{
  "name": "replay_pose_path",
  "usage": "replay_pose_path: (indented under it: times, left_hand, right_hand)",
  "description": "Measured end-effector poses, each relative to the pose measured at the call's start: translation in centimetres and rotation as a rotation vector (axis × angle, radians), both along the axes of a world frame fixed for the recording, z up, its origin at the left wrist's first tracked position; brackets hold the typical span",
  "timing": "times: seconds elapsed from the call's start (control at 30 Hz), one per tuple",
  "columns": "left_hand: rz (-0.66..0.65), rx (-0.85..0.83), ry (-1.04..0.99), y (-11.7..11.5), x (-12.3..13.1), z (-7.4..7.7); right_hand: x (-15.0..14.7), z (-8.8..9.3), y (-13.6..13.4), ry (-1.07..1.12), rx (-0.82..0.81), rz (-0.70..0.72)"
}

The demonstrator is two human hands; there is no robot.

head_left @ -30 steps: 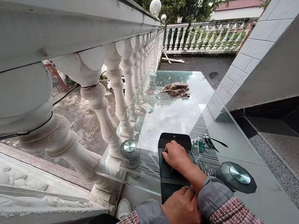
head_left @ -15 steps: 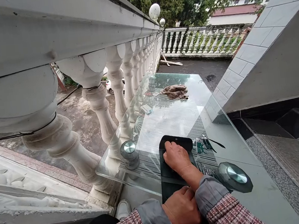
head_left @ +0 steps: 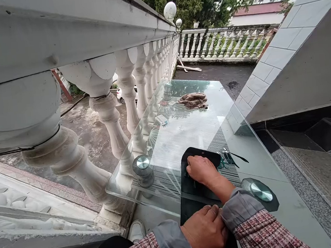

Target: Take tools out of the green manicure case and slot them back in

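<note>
A black folding case (head_left: pixel 188 212) lies opened out on the glass tabletop, with a snap near its top edge. My right hand (head_left: pixel 204 170) rests over its upper half, fingers curled and closed. Whatever the fingertips pinch is hidden, though a small dark strip shows beneath them. My left hand (head_left: pixel 205 232) presses on the lower half of the case, its fingers together and bent over it. Just right of the case lie small metal tools (head_left: pixel 226 157), some with green parts, beside a thin black curved piece (head_left: pixel 240 157).
The glass tabletop (head_left: pixel 213 125) has round metal-capped supports (head_left: pixel 142 162) near its front corners. A crumpled brown cloth (head_left: pixel 193 100) and a small printed card (head_left: pixel 162 120) are farther back. White balusters (head_left: pixel 114 121) run along the left; a tiled sloping wall (head_left: pixel 276 53) rises at right.
The case has turned slightly and its top has shifted right, together with my right hand. The tools that showed beside my right wrist are now covered. My left hand has barely moved.
</note>
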State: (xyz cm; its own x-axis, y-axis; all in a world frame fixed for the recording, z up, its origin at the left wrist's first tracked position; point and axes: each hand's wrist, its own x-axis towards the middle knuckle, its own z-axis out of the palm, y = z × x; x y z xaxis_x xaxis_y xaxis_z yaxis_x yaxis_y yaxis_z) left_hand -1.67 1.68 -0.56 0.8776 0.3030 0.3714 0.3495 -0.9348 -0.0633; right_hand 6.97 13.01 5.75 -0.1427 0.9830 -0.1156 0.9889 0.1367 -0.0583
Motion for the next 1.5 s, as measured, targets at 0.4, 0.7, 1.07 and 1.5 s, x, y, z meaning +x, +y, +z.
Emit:
replay_pose_path:
  times: [0.4, 0.7, 1.07, 1.5]
  left_hand:
    - [0.023, 0.031, 0.035, -0.2, -0.1, 0.1]
    - [0.047, 0.065, 0.061, 0.0, -0.4, 0.2]
    - [0.145, 0.093, 0.124, 1.2, -0.8, 0.1]
    - [0.16, 0.102, 0.102, 1.5, -0.1, 0.4]
  right_hand:
    - [0.9, 0.7, 0.5, 0.116, 0.058, -0.094]
    - [4.1, 1.5, -2.0, 0.705, 0.296, -0.18]
    - [12.8, -3.1, -3.0, 0.892, 0.361, -0.618]
    - [12.4, -5.0, -0.7, 0.557, 0.48, -0.32]
